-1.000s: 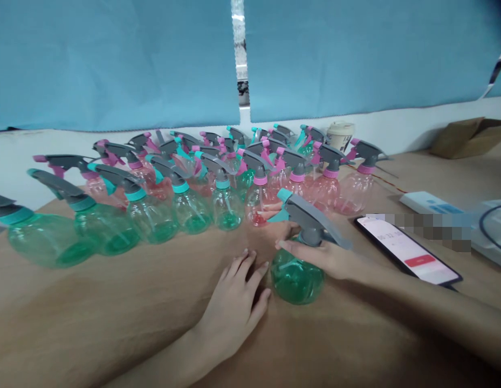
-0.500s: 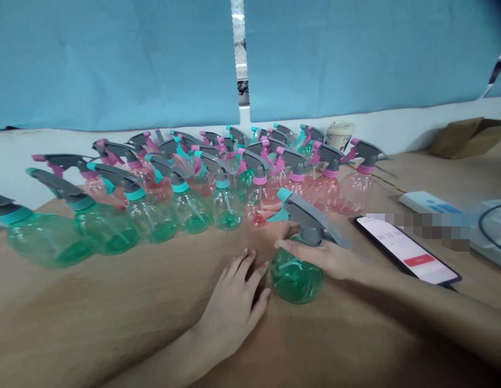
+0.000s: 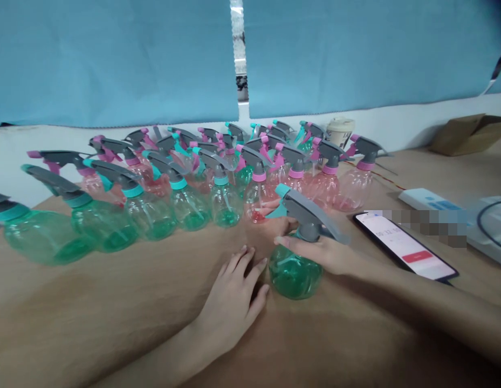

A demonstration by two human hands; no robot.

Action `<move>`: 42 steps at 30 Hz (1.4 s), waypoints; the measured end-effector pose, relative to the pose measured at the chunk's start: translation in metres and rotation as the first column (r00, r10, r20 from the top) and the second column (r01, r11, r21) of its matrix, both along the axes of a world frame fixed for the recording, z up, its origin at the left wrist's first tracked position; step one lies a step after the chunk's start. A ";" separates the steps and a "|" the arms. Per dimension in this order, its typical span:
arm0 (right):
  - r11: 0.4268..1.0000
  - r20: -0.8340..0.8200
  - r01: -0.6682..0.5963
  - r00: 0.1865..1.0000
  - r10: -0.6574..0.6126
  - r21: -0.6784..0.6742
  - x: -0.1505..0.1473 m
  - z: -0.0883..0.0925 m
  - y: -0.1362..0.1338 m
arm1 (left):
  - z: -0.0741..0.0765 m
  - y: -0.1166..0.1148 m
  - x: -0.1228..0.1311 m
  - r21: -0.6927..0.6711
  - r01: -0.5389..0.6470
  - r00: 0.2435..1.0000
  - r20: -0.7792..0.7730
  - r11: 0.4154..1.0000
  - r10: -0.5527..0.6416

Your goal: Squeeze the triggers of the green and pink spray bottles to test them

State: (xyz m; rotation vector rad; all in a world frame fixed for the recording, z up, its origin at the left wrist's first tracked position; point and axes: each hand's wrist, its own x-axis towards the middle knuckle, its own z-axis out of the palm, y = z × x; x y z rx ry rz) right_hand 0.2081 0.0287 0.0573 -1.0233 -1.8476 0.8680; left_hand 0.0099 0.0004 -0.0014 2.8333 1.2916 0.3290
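My right hand [image 3: 315, 252] is around the neck of a green spray bottle [image 3: 295, 275], which stands upright with its teal nozzle pointing left and green liquid inside. Part of that hand's fingers is hidden behind the bottle. Flat on the table, just left of this bottle, lies my left hand [image 3: 236, 296] with its fingers spread and nothing in it. Beyond both hands stand rows of spray bottles. Closest are green ones with teal collars, such as a green spray bottle [image 3: 227, 207], and pink ones, such as a pink spray bottle [image 3: 323, 188].
A phone [image 3: 407, 248] with a lit timer screen lies right of my right hand. Behind it is a white box [image 3: 432, 203] with blue print. A paper cup [image 3: 340, 132] stands at the back, and an open cardboard box [image 3: 464, 134] sits far right on the wooden table [image 3: 92, 318].
My view has tilted down very slightly, so everything sits a little higher. Both hands keep the same place, with the right one still on the green spray bottle.
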 end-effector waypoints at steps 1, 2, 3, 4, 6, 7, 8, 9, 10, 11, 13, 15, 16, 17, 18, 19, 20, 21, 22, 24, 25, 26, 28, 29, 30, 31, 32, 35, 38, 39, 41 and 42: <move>1.000 -0.002 -0.008 1.000 0.008 0.002 0.000 0.000 0.000 | 0.000 0.000 0.000 0.005 0.002 1.000 0.003 1.000 -0.002; 1.000 -0.006 -0.016 1.000 0.016 0.002 -0.001 0.000 0.000 | 0.000 0.000 0.000 0.008 0.003 1.000 0.004 1.000 -0.003; 1.000 -0.010 -0.022 1.000 0.022 -0.002 -0.001 0.000 0.000 | 0.000 0.000 0.000 0.010 0.004 1.000 0.004 1.000 -0.004; 1.000 -0.011 -0.027 1.000 0.026 -0.011 -0.001 0.000 0.000 | 0.000 0.000 0.000 0.011 0.004 1.000 0.003 1.000 -0.004; 0.999 -0.019 -0.030 0.999 0.030 -0.023 -0.001 -0.001 0.001 | 0.000 0.000 0.000 0.010 0.002 1.000 -0.001 1.000 -0.002; 0.999 -0.027 -0.040 0.999 0.039 -0.022 -0.001 -0.002 0.001 | 0.000 0.000 0.000 0.011 0.002 1.000 -0.004 1.000 -0.002; 0.998 -0.035 -0.053 0.998 0.053 -0.017 0.000 -0.003 0.002 | 0.000 0.000 0.000 0.009 0.002 1.000 -0.009 1.000 -0.002; 0.998 -0.045 -0.067 0.997 0.067 -0.005 0.000 -0.004 0.002 | 0.000 0.000 0.001 0.008 0.001 1.000 -0.016 1.000 0.000; 0.997 -0.054 -0.078 0.995 0.078 0.011 0.001 -0.005 0.003 | 0.000 0.000 0.001 0.006 0.000 1.000 -0.021 1.000 0.000; 0.996 -0.059 -0.082 0.995 0.083 0.025 0.001 -0.006 0.003 | 0.000 0.000 0.001 0.006 -0.001 1.000 -0.025 1.000 0.001; 0.997 -0.044 -0.074 0.996 0.076 0.037 0.002 -0.006 0.004 | 0.001 0.000 0.001 0.006 -0.002 1.000 -0.023 1.000 0.003; 0.997 -0.006 -0.064 0.998 0.064 0.038 0.003 -0.005 0.005 | 0.001 0.000 0.001 0.006 -0.003 1.000 -0.015 1.000 0.003; 0.998 0.013 -0.057 0.998 0.056 0.041 0.003 -0.004 0.005 | 0.001 0.000 0.001 0.002 -0.003 1.000 -0.013 1.000 0.003; 0.998 0.031 -0.046 0.999 0.044 0.044 0.004 -0.003 0.005 | 0.002 0.000 0.001 -0.002 -0.005 1.000 -0.013 1.000 0.005; 0.998 0.046 -0.036 0.998 0.034 0.047 0.004 -0.001 0.005 | 0.002 -0.001 0.001 -0.005 -0.004 1.000 -0.013 1.000 0.004; 0.998 0.058 -0.029 0.998 0.026 0.048 0.004 0.000 0.005 | 0.002 -0.001 0.000 -0.006 -0.005 1.000 -0.012 1.000 0.005; 0.999 0.067 -0.026 0.998 0.023 0.046 0.005 0.002 0.005 | 0.002 -0.001 0.000 -0.005 -0.007 1.000 -0.011 1.000 0.007; 0.999 0.071 -0.027 0.997 0.024 0.042 0.005 0.003 0.004 | 0.001 -0.002 0.000 -0.002 -0.007 1.000 -0.008 1.000 0.007; 0.999 0.070 -0.034 0.997 0.032 0.038 0.004 0.005 0.004 | 0.001 -0.002 0.000 0.003 -0.007 1.000 -0.004 1.000 0.007; 0.998 0.044 -0.048 0.998 0.046 0.050 0.004 0.008 0.002 | 0.001 -0.002 0.000 0.011 -0.001 1.000 0.002 1.000 0.001; 0.997 0.027 -0.042 0.999 0.040 0.059 0.003 0.009 0.001 | 0.001 -0.002 0.000 0.014 0.002 1.000 0.004 1.000 -0.003; 0.997 0.011 -0.029 1.000 0.028 0.069 0.002 0.011 0.000 | 0.001 -0.002 0.001 0.016 0.005 1.000 0.005 1.000 -0.005; 0.998 -0.011 -0.001 1.000 0.002 0.069 0.001 0.014 -0.003 | 0.000 -0.001 0.000 0.018 0.007 1.000 0.008 1.000 -0.007; 0.998 -0.018 0.014 1.000 -0.012 0.063 0.000 0.016 -0.005 | 0.000 -0.001 0.000 0.019 0.007 1.000 0.011 1.000 -0.007; 0.998 -0.021 0.024 1.000 -0.023 0.054 0.000 0.017 -0.006 | 0.000 -0.001 0.000 0.021 0.007 1.000 0.013 1.000 -0.008; 0.999 -0.026 0.022 0.999 -0.021 0.049 -0.001 0.018 -0.007 | -0.001 -0.001 0.000 0.023 0.007 1.000 0.015 1.000 -0.008; 0.999 -0.040 0.013 0.999 -0.011 0.048 -0.001 0.019 -0.008 | -0.001 -0.001 0.000 0.026 0.006 1.000 0.019 1.000 -0.007; 0.999 -0.074 -0.005 0.997 0.008 0.037 -0.001 0.018 -0.010 | -0.003 -0.001 -0.001 0.029 0.005 0.999 0.033 1.000 -0.006; 1.000 -0.059 0.004 0.998 -0.003 0.016 -0.001 0.012 -0.010 | -0.005 -0.001 -0.001 0.025 0.003 0.998 0.058 1.000 -0.005; 1.000 -0.048 -0.004 0.999 0.004 0.010 -0.001 0.009 -0.009 | -0.005 -0.001 -0.001 0.022 0.000 0.998 0.071 1.000 -0.002; 1.000 -0.045 -0.017 0.999 0.017 0.002 -0.001 0.002 -0.006 | -0.006 -0.002 -0.002 0.012 -0.010 0.994 0.105 1.000 0.008; 1.000 -0.046 -0.014 0.999 0.014 0.000 -0.002 0.000 -0.005 | -0.006 -0.002 -0.002 0.002 -0.011 0.992 0.128 1.000 0.010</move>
